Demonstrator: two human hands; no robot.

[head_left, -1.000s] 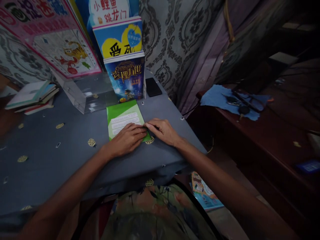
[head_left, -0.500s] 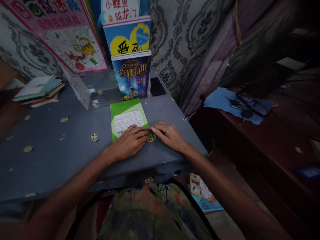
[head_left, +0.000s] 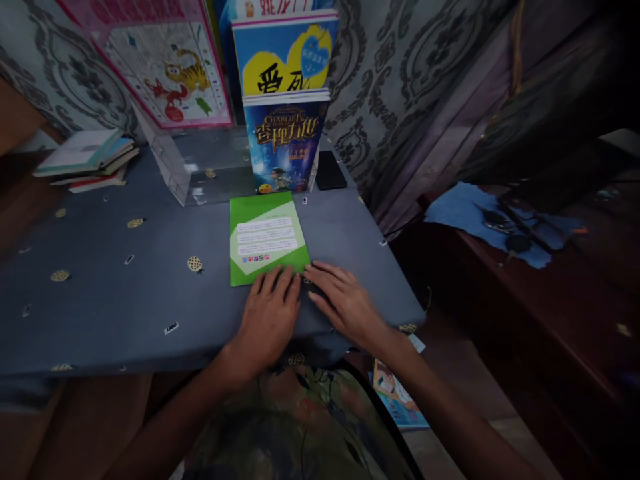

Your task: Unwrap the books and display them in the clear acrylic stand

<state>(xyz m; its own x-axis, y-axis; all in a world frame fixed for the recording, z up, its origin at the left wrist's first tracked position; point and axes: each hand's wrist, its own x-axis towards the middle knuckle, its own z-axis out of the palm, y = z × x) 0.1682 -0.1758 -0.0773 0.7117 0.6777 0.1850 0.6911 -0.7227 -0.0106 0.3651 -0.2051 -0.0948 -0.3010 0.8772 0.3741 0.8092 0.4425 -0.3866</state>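
A green book (head_left: 270, 233) lies flat on the blue-grey tablecloth, its printed cover upside down to me. My left hand (head_left: 273, 310) rests palm down at the book's near edge, fingers stretched out with the tips on the lower border. At the near right corner, my right hand (head_left: 345, 300) has its fingers extended, the tips touching or just beside the book. Neither hand grips anything. Just beyond the book, a dark blue book (head_left: 285, 147) stands upright, with a blue and yellow book (head_left: 285, 57) behind it.
A clear acrylic stand (head_left: 173, 170) is left of the upright books, below a large pink book (head_left: 165, 73). Several books are stacked (head_left: 87, 157) at the far left. A black phone (head_left: 330, 171) lies at the right; a blue cloth (head_left: 465, 207) is on the dark red furniture.
My left hand has drawn back towards me, uncovering more of the green book. My right hand's fingers have straightened out. The camera view has shifted slightly.
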